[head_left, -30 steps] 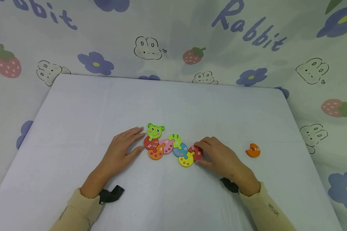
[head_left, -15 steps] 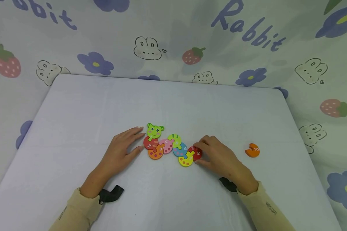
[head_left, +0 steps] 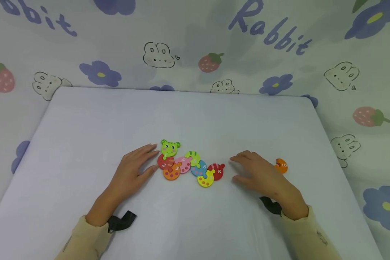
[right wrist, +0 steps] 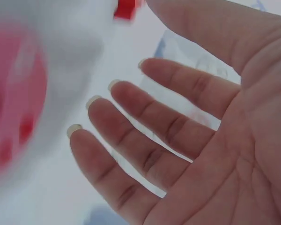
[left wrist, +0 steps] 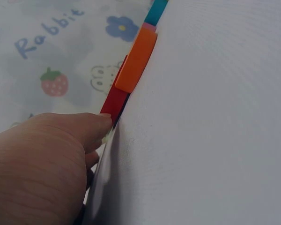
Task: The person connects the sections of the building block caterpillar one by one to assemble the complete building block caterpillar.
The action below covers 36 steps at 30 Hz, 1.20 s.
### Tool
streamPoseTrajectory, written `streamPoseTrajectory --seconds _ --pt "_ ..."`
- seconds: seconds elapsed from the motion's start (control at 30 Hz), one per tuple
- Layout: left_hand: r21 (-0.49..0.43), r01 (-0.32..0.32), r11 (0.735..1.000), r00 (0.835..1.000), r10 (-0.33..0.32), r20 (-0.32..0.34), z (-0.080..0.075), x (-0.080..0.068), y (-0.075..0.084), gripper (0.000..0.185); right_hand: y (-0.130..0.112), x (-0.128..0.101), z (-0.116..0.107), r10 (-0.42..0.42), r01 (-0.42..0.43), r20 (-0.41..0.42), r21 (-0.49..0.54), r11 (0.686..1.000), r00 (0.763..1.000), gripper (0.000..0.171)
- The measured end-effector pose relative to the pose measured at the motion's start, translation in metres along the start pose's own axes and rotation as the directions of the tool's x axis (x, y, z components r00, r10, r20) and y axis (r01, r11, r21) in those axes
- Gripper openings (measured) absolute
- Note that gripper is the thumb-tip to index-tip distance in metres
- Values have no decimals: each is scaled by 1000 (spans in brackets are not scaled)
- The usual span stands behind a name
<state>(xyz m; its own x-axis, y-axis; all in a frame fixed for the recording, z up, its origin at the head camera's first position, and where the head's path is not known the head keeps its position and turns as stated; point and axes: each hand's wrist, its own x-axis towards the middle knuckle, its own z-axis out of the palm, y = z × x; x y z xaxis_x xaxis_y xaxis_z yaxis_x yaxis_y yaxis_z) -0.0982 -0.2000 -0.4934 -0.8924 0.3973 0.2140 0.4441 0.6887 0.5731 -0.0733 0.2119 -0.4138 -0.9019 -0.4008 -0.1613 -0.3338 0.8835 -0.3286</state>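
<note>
A caterpillar number puzzle of round, coloured pieces lies joined in a zigzag on the white table. Its green head piece (head_left: 169,148) sits at the left end, above the red 2 piece (head_left: 163,162); the red 8 piece (head_left: 217,174) ends the chain at right. My left hand (head_left: 133,168) rests beside the head end, its thumb tip right at the red piece's edge. Off the chain's right end is my right hand (head_left: 261,173), fingers spread and holding nothing. Behind its knuckles shows the orange 10 piece (head_left: 282,165). A pink round piece (right wrist: 14,103) appears blurred in the right wrist view.
The white tabletop (head_left: 182,227) spreads around the puzzle. At its back stands a cloth (head_left: 182,21) printed with rabbits, flowers and strawberries. Dark straps (head_left: 121,221) hang at both wrists.
My right hand has let go of the red 8 piece and moved right, towards the orange 10 piece, partly covering it. The left hand stays by the head end. The head view has shifted slightly.
</note>
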Motion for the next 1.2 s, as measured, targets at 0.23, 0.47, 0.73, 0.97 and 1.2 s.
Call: streamPoseTrajectory --seconds 0.23,0.47,0.73,0.97,1.2 --pt "-11 17 1000 1000 -17 1 0 -4 -2 55 32 -32 -27 53 -50 -58 49 998 997 51" --pt "-6 11 1000 1000 -11 -4 0 -6 -2 54 43 -50 -23 106 -104 -50 54 993 993 51" --pt "-8 7 1000 1000 -7 -11 0 -4 0 54 32 -48 14 21 -26 -65 -72 997 998 39" --pt "-15 8 1000 1000 -8 -7 1 -3 1 54 28 -41 25 90 -98 -129 -56 994 988 35" --pt "-12 11 1000 1000 -11 6 2 0 0 55 31 -41 26 172 -170 -125 29 985 977 39"
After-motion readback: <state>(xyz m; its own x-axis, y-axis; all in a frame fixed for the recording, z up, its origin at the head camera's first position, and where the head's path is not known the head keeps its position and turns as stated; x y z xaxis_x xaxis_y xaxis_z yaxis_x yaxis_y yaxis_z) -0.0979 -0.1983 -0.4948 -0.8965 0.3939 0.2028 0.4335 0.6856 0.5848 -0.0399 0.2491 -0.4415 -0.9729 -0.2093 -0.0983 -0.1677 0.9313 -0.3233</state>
